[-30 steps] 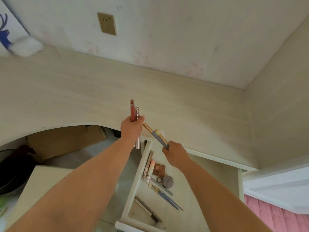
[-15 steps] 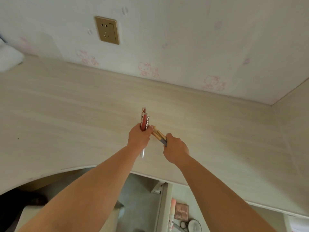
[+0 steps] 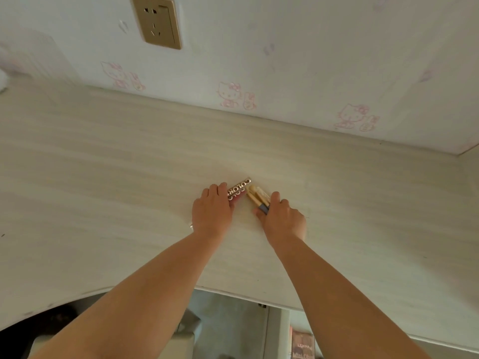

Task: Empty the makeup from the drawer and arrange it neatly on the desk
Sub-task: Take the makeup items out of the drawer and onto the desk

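Seen from the head camera, two hands lower makeup onto the pale wood-grain surface (image 3: 103, 190) near the wall. The left hand (image 3: 212, 212) curls around red tubes (image 3: 237, 192) whose silver lettering reads in part "COLOR". The right hand (image 3: 282, 219) grips tan pencils (image 3: 255, 196), one with a grey-blue barrel, their tips just beside the tubes. A gold socket (image 3: 158, 20) sits on cartoon-cat wallpaper (image 3: 311, 60). At the bottom edge, a palette (image 3: 302, 343) lies in the drawer (image 3: 278, 330); its label is too small to read reliably.

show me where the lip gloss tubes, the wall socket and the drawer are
lip gloss tubes (image 3: 239, 189), head view, lettered silver cap.
wall socket (image 3: 156, 20), head view, middle of the gold faceplate.
drawer (image 3: 276, 332), head view, its white side wall.
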